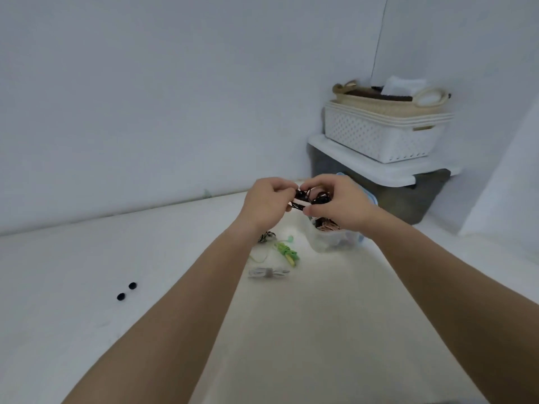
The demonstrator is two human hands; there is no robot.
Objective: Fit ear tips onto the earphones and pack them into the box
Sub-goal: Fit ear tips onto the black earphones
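Both hands are raised over the white table and hold a tangle of black earphones (312,197) between them. My left hand (268,201) pinches one end of it and my right hand (338,204) grips the coiled cable. Below my right hand stands a clear plastic box (329,242) with brownish earphones inside. Green earphones (287,251), a grey bundled pair (267,272) and a black-and-white braided pair (267,237) lie on the table under my left forearm. Two black ear tips (127,290) lie apart at the left.
A grey storage bin with a white lid (388,173) stands in the back right corner, with stacked white perforated baskets (379,135) and a woven basket (388,99) on top. White walls close the table at the back and right.
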